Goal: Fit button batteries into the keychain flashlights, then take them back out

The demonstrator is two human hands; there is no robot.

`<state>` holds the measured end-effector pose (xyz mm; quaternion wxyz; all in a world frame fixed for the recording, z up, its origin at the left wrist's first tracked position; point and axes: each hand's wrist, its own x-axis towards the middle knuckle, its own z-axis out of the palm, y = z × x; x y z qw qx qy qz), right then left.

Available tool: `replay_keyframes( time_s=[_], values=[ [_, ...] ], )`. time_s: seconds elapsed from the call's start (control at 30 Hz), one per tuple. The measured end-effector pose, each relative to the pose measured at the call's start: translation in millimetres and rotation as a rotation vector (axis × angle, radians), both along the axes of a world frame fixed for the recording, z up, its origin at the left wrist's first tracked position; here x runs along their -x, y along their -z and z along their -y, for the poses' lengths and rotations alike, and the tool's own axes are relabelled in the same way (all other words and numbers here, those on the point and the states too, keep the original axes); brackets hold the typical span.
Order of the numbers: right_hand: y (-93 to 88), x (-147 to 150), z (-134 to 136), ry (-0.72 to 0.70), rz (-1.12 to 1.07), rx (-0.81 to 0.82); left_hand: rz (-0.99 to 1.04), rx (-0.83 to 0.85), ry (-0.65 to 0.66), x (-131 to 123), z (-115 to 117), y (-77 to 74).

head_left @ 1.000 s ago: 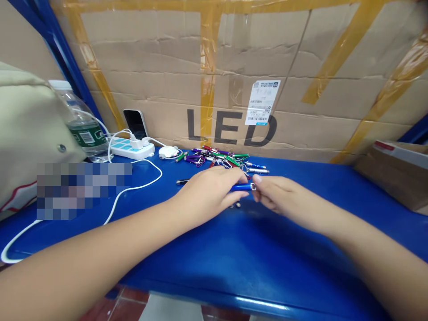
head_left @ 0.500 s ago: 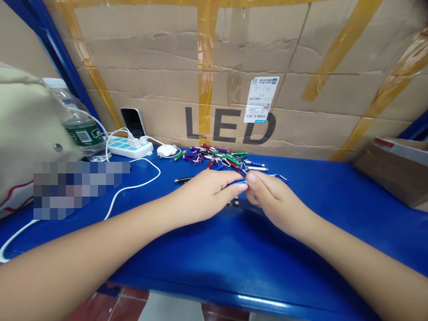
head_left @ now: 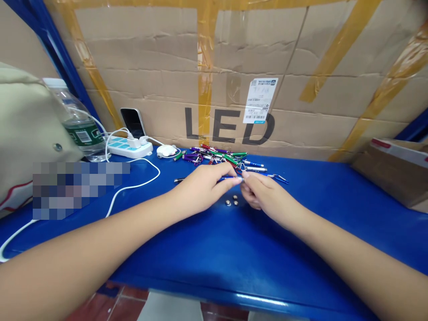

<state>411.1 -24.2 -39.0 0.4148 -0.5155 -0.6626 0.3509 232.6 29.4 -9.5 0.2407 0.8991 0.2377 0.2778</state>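
Note:
My left hand (head_left: 209, 187) is closed around a slim blue keychain flashlight (head_left: 228, 178), much of it hidden by the fingers. At the tube's right end, the thumb and fingers of my right hand (head_left: 262, 189) pinch it, so the two hands almost meet. Just below them lie three small round silver button cells (head_left: 235, 197) on the blue table (head_left: 214, 249). Behind the hands is a pile of similar metal keychain flashlights (head_left: 230, 157) in red, green, purple, blue and silver, some with carabiner clips. A black tube (head_left: 179, 180) shows partly beside my left hand.
A large taped cardboard box (head_left: 160, 58) stands along the back. On the left are a power strip (head_left: 130, 149) with white cables, a phone (head_left: 133, 122), a water bottle (head_left: 83, 129) and a beige bag (head_left: 30, 129). A smaller open carton (head_left: 391, 174) sits at right.
Both hands have shifted slightly up and to the left, the right one more. The button cells below them are now uncovered, and more of the blue flashlight shows.

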Motion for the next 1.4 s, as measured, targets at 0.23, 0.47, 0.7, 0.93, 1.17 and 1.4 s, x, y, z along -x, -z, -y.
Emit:
replay_keyframes(
  time_s=[0.23, 0.47, 0.7, 0.93, 1.17, 1.4],
  values=[
    [-7.0, 3.1, 5.0, 0.066, 0.223, -0.255, 0.162, 1.029, 0.016, -2.8, 3.7, -3.5],
    [-11.0, -8.7, -1.2, 0.080, 0.598, -0.377, 0.111, 1.013, 0.020, -1.4, 0.6, 0.8],
    [-1.4, -15.6, -8.9, 0.035, 0.706, -0.232, -0.186, 0.147, 0.028, 5.2, -15.1, 4.5],
    [-10.3, -26.5, -5.7, -0.006, 0.843, -0.124, -0.394, -0.136, 0.072, 13.9, -27.4, 4.0],
    [-22.8, -40.0, -3.7, 0.050, 0.879, -0.151, -0.467, -0.177, 0.040, 26.4, -34.1, -11.5],
    [-15.8, -31.0, -8.3, 0.052, 0.831, -0.106, -0.740, -0.192, -0.221, 40.8, -46.9, -24.1]
  ],
)
